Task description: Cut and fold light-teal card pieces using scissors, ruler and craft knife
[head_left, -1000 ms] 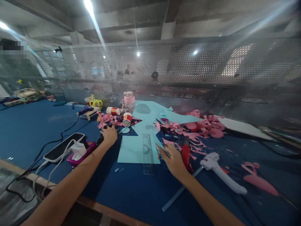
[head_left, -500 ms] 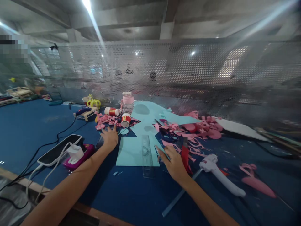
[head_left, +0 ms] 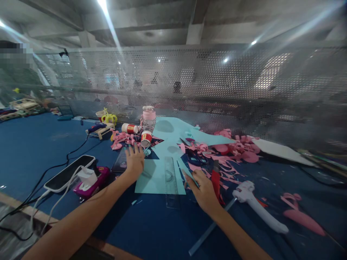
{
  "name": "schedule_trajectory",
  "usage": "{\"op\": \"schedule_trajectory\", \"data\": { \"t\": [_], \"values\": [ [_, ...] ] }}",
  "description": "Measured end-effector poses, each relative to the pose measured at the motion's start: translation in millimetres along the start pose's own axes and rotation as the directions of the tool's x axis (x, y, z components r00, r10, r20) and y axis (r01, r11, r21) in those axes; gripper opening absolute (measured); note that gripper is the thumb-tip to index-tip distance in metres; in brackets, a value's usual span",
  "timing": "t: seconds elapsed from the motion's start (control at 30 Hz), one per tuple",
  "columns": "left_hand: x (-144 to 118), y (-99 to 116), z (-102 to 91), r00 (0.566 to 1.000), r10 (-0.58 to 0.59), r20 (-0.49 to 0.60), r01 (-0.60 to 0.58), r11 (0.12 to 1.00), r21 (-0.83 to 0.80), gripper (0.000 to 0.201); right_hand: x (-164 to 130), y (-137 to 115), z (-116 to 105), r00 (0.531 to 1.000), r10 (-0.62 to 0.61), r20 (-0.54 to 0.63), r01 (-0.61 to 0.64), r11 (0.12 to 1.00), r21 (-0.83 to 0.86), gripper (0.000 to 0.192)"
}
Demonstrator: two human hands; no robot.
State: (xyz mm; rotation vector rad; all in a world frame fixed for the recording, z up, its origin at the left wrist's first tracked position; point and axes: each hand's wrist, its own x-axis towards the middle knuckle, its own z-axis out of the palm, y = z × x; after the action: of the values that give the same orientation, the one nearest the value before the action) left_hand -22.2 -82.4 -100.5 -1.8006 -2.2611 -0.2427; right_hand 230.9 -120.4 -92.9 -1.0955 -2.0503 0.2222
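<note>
My left hand [head_left: 135, 160] is open with fingers spread, palm down at the left edge of the light blue sheet [head_left: 150, 184]. Beside its fingers lie a dark phone [head_left: 120, 161] and a tipped paper cup [head_left: 146, 139]. My right hand [head_left: 202, 187] is closed around a slim light blue object [head_left: 192, 176] that points toward the sheet's right edge; its kind is hard to make out. A clear ruler [head_left: 171, 187] lies lengthwise on the sheet, between my hands, and its near end overhangs onto the blue table.
Pink scraps [head_left: 230, 148] and dark scissors [head_left: 197, 159] lie right of the sheet. A red-handled tool [head_left: 216, 182] and a white glue gun [head_left: 257, 207] with a glue stick are near my right arm. At left are a white-edged phone [head_left: 69, 172], a magenta power block [head_left: 100, 180] and cables.
My left hand has moved right, onto the edge of the blue sheet, uncovering more of the dark phone. My right hand stays nearly in place, and the view has shifted slightly.
</note>
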Motion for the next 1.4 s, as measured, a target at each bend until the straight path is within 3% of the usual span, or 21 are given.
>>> {"op": "schedule_trajectory", "data": {
  "t": [0.1,0.2,0.23,0.3,0.4,0.47,0.57,0.7,1.03,1.4],
  "values": [
    [-5.3,12.5,-5.9,0.971,0.232,0.055,-0.227,0.970,-0.082,0.045,1.0,0.7,-1.9,0.999,0.005,-0.032,-0.005,1.000,-0.017,0.044],
    [-3.0,7.6,-10.7,0.973,0.229,0.005,-0.228,0.971,-0.072,0.047,2.3,-1.0,-4.6,0.999,0.019,-0.048,-0.020,1.000,-0.021,0.044],
    [-0.5,1.8,-10.2,0.994,0.083,-0.068,-0.085,0.996,-0.020,0.047,2.6,-1.8,-5.2,0.999,0.023,-0.047,-0.024,1.000,-0.016,0.044],
    [6.1,-12.6,-4.7,0.948,-0.240,-0.210,0.254,0.966,0.041,0.051,2.8,-3.0,-5.7,0.999,0.033,-0.038,-0.033,0.999,-0.004,0.044],
    [14.9,-30.4,10.6,0.891,-0.450,-0.058,0.450,0.893,-0.019,0.068,1.8,-2.8,-4.5,0.999,0.040,-0.022,-0.040,0.999,0.005,0.044],
    [18.3,-35.3,18.9,0.906,-0.423,-0.013,0.422,0.906,-0.035,0.077,0.9,-2.1,-3.5,0.999,0.040,-0.022,-0.040,0.999,0.006,0.045],
    [21.0,-35.2,23.2,0.919,-0.393,-0.002,0.393,0.919,-0.040,0.074,0.3,-2.5,-3.4,0.999,0.033,-0.022,-0.033,0.999,0.015,0.045],
    [23.1,-32.4,21.7,0.919,-0.394,-0.005,0.394,0.919,-0.033,0.065,1.3,-5.0,-6.0,0.999,0.016,-0.030,-0.016,1.000,0.014,0.045],
    [21.4,-44.3,19.8,0.948,-0.317,0.009,0.318,0.948,-0.033,0.073,1.7,-1.9,-8.5,0.999,0.005,-0.039,-0.006,1.000,-0.011,0.044],
    [21.5,-40.5,14.5,0.950,-0.307,0.052,0.307,0.952,0.019,0.063,1.1,-0.7,-9.8,0.999,0.026,-0.021,-0.026,1.000,0.012,0.043]
  ]
}}
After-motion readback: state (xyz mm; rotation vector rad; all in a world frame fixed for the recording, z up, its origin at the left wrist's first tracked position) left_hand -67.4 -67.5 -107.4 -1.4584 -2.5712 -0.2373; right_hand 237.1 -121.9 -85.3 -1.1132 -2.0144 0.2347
